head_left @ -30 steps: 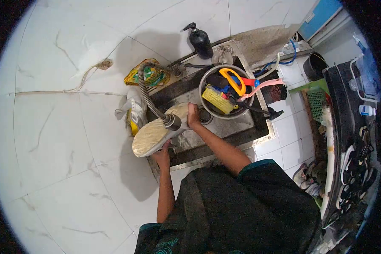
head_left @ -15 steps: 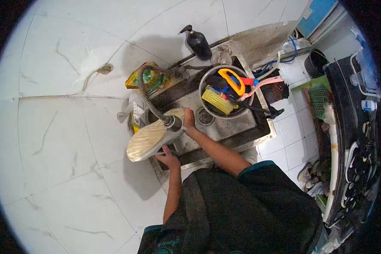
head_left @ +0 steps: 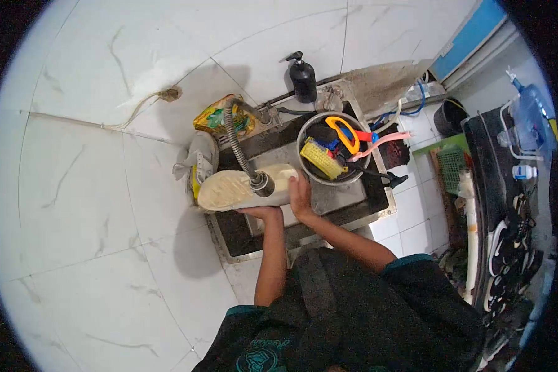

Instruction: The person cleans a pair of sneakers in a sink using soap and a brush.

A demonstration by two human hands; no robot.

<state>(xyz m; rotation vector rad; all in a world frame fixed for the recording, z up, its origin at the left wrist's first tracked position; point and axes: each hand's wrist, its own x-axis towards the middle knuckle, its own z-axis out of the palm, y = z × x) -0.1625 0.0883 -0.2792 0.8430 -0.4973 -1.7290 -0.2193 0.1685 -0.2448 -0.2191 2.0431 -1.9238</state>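
A shoe [head_left: 226, 191] with a cream sole is turned sole-side up across the left part of the sink. My left hand [head_left: 265, 212] supports it from below near the middle, its fingers partly hidden under the shoe. My right hand [head_left: 300, 193] is closed round the narrower end, thumb at the sole's edge. Over the sole hangs the end of a flexible hose faucet [head_left: 236, 141], its nozzle overlapping the shoe in this view. Right beside my right hand stands a round metal bowl [head_left: 303, 118] holding several brushes, among them a yellow one [head_left: 321, 159].
The metal sink [head_left: 384, 208] lies beneath. Around its back edge are a black pump bottle [head_left: 302, 80] and a yellow-green packet [head_left: 215, 116]. A grey-white shoe [head_left: 203, 150] rests at the left rim. To the right stands a rack [head_left: 499, 248] with several shoes and a green basket [head_left: 453, 164].
The shoe has turned from a slant to nearly level, and its sole faces up under the nozzle. My left hand has moved further beneath it. The camera view has shifted slightly.
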